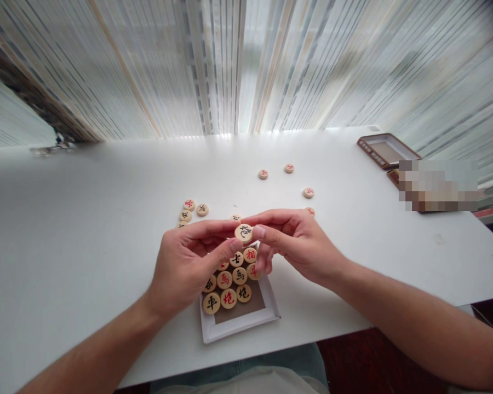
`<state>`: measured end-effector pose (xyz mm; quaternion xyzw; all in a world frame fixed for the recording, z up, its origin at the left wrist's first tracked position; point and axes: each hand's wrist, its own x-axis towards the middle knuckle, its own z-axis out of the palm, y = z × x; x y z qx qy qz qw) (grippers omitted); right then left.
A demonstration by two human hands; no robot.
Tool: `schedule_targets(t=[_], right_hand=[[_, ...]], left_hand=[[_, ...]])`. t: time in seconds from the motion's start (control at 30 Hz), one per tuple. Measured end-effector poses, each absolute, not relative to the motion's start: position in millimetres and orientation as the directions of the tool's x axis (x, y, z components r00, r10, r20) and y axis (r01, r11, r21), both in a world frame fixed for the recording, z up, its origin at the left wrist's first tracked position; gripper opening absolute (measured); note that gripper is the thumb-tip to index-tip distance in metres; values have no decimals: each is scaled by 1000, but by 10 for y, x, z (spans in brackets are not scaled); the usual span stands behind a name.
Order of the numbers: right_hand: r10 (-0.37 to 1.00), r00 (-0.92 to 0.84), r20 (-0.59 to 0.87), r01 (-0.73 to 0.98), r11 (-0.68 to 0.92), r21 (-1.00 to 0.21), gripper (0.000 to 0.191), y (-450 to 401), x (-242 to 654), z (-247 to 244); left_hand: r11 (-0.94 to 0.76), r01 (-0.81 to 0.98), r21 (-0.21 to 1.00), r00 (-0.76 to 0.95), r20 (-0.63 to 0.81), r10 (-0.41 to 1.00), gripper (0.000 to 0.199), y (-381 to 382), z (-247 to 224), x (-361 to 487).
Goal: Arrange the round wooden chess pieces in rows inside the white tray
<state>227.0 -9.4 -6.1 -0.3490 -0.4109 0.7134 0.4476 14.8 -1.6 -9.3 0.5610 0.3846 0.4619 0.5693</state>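
Note:
A round wooden chess piece with a black character (244,233) is pinched between both hands above a white-rimmed tray (241,330). My left hand (184,262) grips its left side with thumb and fingers. My right hand (302,243) holds its right side between thumb and forefinger, the other fingers curled below. Inside the tray several round pieces lie in rows, among them a red-character piece (229,299) and a black-character piece (244,293) in the lowest row. The hands hide the tray's far part.
On the white table (86,235), several loose pieces lie beyond the hands, including a red one (263,174) and a black one (202,209). A brown-edged box lid (388,150) stands at the far right beside a blurred-out object. A striped curtain (225,65) hangs behind.

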Motion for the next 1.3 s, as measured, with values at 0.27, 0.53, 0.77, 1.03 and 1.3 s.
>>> schedule_targets(t=[0.27, 0.53, 0.77, 1.03, 1.3], right_hand=[[938, -337, -80, -366, -209, -907, 25, -84, 2283, -86], [950, -311, -13, -238, -91, -967, 34, -109, 2282, -82], [959, -275, 64, -158, 21, -987, 34, -129, 2274, -90], [955, -283, 89, -179, 38, -983, 38, -131, 2272, -84], [956, -274, 104, -242, 36, -970, 24, -128, 2262, -70]], left_hand=[[-30, -127, 991, 302, 67, 951, 20, 23, -137, 122], [-50, -97, 994, 264, 74, 962, 18, 27, -123, 130], [-42, -84, 996, 316, 67, 947, 28, 6, -98, 143], [-90, -60, 994, 336, 105, 936, 32, -9, -54, 127], [-120, -62, 991, 340, 134, 931, 25, -23, -10, 125]])
